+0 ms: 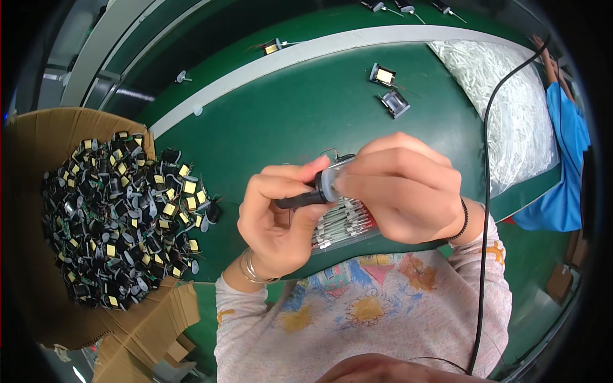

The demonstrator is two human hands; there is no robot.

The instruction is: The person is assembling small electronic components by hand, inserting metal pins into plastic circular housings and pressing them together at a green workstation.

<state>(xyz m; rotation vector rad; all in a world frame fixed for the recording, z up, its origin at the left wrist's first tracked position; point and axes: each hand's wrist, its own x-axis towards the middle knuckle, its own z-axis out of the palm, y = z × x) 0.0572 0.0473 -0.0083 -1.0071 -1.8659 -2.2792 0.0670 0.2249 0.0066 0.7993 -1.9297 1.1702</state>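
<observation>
Head view shows black part (pixel 296 200) gripped in curled left hand (pixel 273 220), right hand (pixel 408 191) pinching its grey disc (pixel 327 186).

The held part (pixel 295 201) was black with a grey disc (pixel 329 185), the desk (pixel 255 108) green, the carton (pixel 182 306) brown. The speckled pale shirt (pixel 300 351) bore yellow, blue and orange drawings (pixel 365 309).

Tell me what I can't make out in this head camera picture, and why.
Head view: part of the black cylinder with a grey disc, and anything the right hand pinches, hidden by that hand.
Head view: some slim white-tipped rods, covered by the left hand and right hand.
Head view: the floor of the brown cardboard box, under heaped black parts with yellow patches.
Head view: a white-stemmed black component, cut by the upper edge.
</observation>
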